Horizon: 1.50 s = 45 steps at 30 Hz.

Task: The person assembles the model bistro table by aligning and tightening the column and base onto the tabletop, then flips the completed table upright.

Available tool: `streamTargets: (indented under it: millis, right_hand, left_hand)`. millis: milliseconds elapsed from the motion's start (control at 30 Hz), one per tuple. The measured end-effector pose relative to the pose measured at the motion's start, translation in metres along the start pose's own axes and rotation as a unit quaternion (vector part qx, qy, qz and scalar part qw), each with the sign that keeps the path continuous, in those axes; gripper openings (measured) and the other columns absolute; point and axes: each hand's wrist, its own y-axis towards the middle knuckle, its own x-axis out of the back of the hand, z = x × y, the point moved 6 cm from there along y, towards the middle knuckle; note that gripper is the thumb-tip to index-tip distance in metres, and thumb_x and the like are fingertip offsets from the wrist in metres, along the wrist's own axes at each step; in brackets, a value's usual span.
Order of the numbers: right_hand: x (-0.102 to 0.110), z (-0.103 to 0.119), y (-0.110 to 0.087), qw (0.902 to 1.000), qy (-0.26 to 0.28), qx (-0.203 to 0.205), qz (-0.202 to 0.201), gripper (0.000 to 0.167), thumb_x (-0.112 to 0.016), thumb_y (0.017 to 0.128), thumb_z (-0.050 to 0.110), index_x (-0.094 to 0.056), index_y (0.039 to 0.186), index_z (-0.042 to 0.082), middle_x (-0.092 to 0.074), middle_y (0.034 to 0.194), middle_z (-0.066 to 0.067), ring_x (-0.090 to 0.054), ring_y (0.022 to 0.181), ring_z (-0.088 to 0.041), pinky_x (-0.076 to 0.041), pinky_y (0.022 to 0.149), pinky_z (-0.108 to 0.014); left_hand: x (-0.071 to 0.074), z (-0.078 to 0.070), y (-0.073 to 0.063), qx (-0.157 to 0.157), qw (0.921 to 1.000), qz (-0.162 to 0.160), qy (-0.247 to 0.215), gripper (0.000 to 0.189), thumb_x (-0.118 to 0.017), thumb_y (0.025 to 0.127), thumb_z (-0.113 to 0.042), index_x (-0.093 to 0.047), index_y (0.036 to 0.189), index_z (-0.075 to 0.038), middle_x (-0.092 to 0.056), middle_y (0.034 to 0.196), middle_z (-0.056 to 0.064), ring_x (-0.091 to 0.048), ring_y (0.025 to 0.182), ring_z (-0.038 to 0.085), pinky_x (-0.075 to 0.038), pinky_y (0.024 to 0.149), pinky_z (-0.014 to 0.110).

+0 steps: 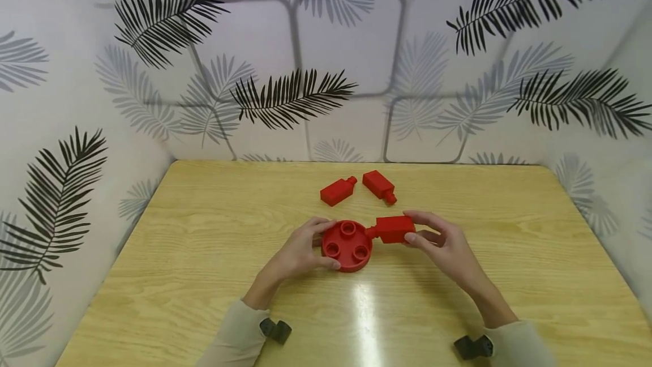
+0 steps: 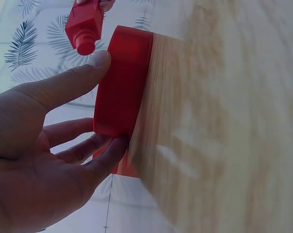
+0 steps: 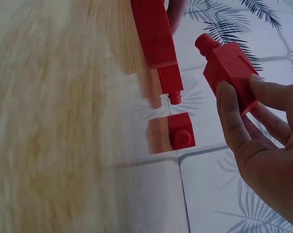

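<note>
A round red holder (image 1: 348,259) with three ring-shaped sockets lies on the table. My left hand (image 1: 300,251) grips its rim from the left, thumb on the near side and fingers on the far side; the left wrist view shows its smooth side wall (image 2: 122,82). Between thumb and fingers my right hand (image 1: 448,248) holds a red rectangular bottle-shaped block (image 1: 394,230) by its wide end. In the right wrist view this block (image 3: 234,70) is raised off the table, its stepped round neck pointing toward the holder. The neck is at the holder's right rim, outside the sockets.
Two more red bottle-shaped blocks lie on their sides behind the holder, one on the left (image 1: 337,192) and one on the right (image 1: 378,184). The wooden table (image 1: 204,242) meets a leaf-patterned wall covering (image 1: 346,129) at its back edge.
</note>
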Motion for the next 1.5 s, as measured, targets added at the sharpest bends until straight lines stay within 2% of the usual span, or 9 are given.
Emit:
streamTargets:
  millis: [167,400,867,1167,1300,1500]
  right_hand:
    - [-0.012,0.002,0.002,0.9997,-0.014,0.012,0.017,0.046,-0.071,0.096,0.004,-0.059,0.141,0.004,-0.060,0.137,-0.020,-0.073,0.103,-0.028,-0.060,0.087,-0.031]
    - [-0.019,0.006,0.001,0.9972,-0.063,0.039,0.011,0.044,-0.074,0.093,0.002,-0.061,0.135,0.004,-0.065,0.130,-0.016,-0.073,0.093,-0.024,-0.062,0.083,-0.029]
    - [-0.032,0.021,-0.003,0.9910,-0.106,0.076,0.027,0.043,-0.072,0.095,0.002,-0.063,0.138,0.002,-0.067,0.130,-0.009,-0.070,0.097,-0.022,-0.062,0.081,-0.030]
    - [-0.036,0.035,-0.004,0.9804,-0.151,0.123,0.033,0.044,-0.074,0.094,0.003,-0.065,0.136,0.006,-0.070,0.125,-0.006,-0.071,0.097,-0.022,-0.063,0.076,-0.032]
    - [-0.037,0.036,-0.002,0.9820,-0.146,0.115,0.035,0.045,-0.075,0.093,0.004,-0.065,0.137,0.007,-0.070,0.124,-0.006,-0.070,0.097,-0.020,-0.063,0.076,-0.032]
    - [-0.037,0.032,0.004,0.9914,-0.094,0.078,0.047,0.045,-0.076,0.092,0.005,-0.065,0.136,0.003,-0.069,0.127,-0.010,-0.070,0.100,-0.023,-0.062,0.082,-0.033]
  left_hand:
    - [0.001,0.001,-0.002,0.000,0.9999,0.006,-0.013,0.081,-0.089,0.080,-0.005,-0.047,0.149,0.006,-0.050,0.142,0.017,-0.055,0.130,0.035,-0.049,0.108,0.044]
    - [0.002,0.000,-0.002,0.005,0.9998,0.013,-0.014,0.081,-0.088,0.081,-0.005,-0.047,0.149,0.006,-0.050,0.140,0.017,-0.055,0.131,0.035,-0.049,0.108,0.044]
    - [0.002,0.001,-0.001,0.021,0.9996,0.006,-0.016,0.080,-0.088,0.081,-0.006,-0.048,0.150,0.003,-0.052,0.138,0.014,-0.055,0.131,0.033,-0.049,0.108,0.043]
    - [0.000,0.001,0.000,0.027,0.9995,0.006,-0.015,0.080,-0.088,0.080,-0.004,-0.048,0.149,0.003,-0.052,0.138,0.015,-0.054,0.132,0.033,-0.048,0.109,0.043]
    - [0.000,0.000,0.000,0.023,0.9996,0.005,-0.013,0.080,-0.088,0.080,-0.004,-0.049,0.149,0.004,-0.052,0.138,0.016,-0.054,0.131,0.034,-0.048,0.109,0.044]
    - [0.000,0.001,0.000,0.021,0.9993,0.005,-0.029,0.080,-0.087,0.080,-0.001,-0.048,0.149,0.005,-0.052,0.137,0.018,-0.055,0.130,0.037,-0.048,0.108,0.043]
